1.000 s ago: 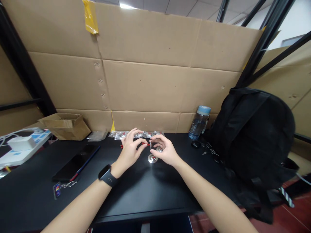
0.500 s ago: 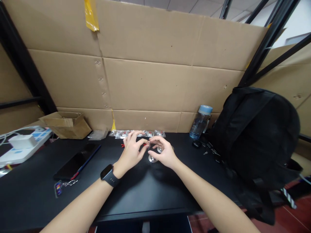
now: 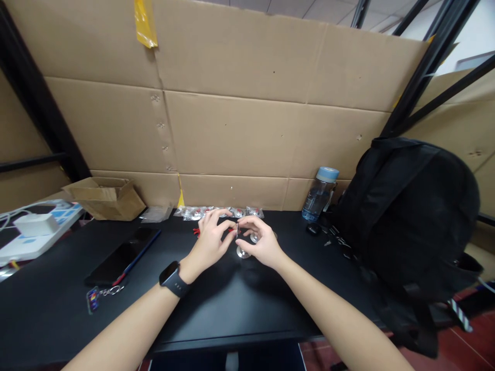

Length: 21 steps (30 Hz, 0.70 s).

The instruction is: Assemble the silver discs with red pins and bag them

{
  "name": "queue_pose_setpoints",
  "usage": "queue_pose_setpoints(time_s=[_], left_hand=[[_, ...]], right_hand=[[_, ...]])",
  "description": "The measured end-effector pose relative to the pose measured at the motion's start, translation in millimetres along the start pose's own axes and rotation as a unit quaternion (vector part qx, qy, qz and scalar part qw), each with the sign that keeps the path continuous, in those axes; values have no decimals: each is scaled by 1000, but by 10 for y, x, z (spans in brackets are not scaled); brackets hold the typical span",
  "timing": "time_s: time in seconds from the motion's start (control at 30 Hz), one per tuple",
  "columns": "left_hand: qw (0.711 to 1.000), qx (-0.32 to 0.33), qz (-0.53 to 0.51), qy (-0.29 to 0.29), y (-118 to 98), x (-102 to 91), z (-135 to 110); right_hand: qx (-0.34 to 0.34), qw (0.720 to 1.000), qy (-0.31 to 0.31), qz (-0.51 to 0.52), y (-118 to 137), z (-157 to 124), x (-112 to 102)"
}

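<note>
Between my two hands a thin, shiny metal piece point(image 3: 237, 231) stands edge-on above the table; its full shape cannot be made out. My left hand point(image 3: 212, 241) pinches it from the left with thumb and index finger, the other fingers raised. From the right, my right hand point(image 3: 262, 242) grips the same piece between thumb and curled fingertips. Just below the fingers, a round silver metal part point(image 3: 243, 253) rests on the table. A second silver part point(image 3: 254, 238) shows partly behind my right fingers. Small red pieces point(image 3: 196, 232) lie beyond my left hand, partly covered by it.
Several clear-bagged round parts point(image 3: 253, 212) line the cardboard wall point(image 3: 232, 139). On the left are a phone point(image 3: 124, 256), a keyring point(image 3: 93, 299), a small carton point(image 3: 112, 203) and a power strip point(image 3: 46, 234). A water bottle point(image 3: 319, 196) and black backpack point(image 3: 413, 216) stand right.
</note>
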State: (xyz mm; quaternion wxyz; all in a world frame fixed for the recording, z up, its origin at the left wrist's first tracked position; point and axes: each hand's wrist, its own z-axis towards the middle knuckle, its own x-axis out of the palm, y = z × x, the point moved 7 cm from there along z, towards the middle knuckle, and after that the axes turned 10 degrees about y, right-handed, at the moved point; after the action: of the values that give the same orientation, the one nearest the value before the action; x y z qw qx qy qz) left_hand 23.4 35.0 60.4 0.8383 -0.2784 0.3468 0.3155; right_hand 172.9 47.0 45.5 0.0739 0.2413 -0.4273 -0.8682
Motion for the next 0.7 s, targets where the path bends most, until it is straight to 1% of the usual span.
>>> queue_pose_setpoints(time_s=[0.23, 0.7], left_hand=[[1000, -12, -9, 2, 14, 31, -7], [1000, -4, -4, -7, 16, 71, -14]], right_hand=[[11, 999, -16, 32, -18, 8, 7], [25, 996, -27, 82, -97, -12, 40]])
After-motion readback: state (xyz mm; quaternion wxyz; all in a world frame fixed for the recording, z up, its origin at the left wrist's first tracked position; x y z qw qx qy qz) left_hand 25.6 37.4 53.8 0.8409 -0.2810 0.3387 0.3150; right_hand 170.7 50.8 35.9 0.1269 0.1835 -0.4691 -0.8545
